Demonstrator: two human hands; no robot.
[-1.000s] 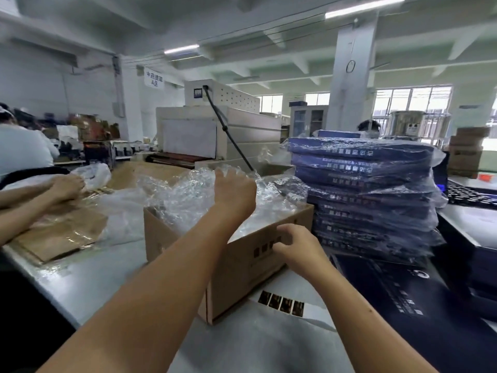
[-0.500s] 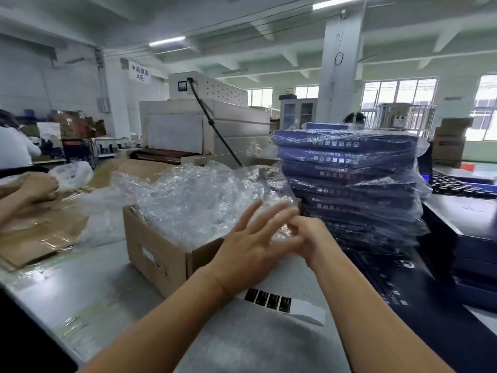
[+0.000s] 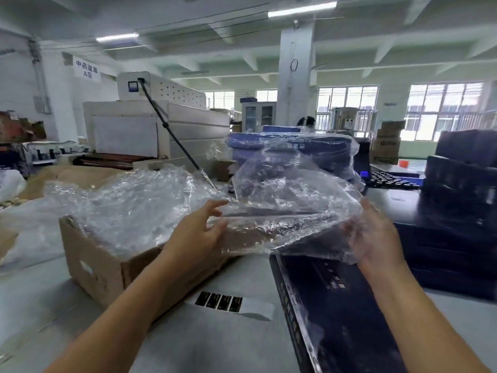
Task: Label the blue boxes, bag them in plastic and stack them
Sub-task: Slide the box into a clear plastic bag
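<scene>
Between my hands, above the table, a clear plastic bag is stretched out. My left hand pinches its left edge between thumb and fingers. My right hand is under the film on the bag's right side, fingers spread, seen blurred through the plastic. A dark blue box lies flat on the table below the bag, toward the right. A strip of dark labels on white backing lies beside it. Behind the bag stands a stack of bagged blue boxes.
A cardboard carton stuffed with crumpled plastic bags sits on the left of the grey table. Dark unbagged boxes are piled at the right. A shrink-wrap machine stands behind, and another person's head shows far back.
My hands were together at the carton half a second ago. They have since lifted one bag out and pulled apart, spreading it open to the right over the dark blue box.
</scene>
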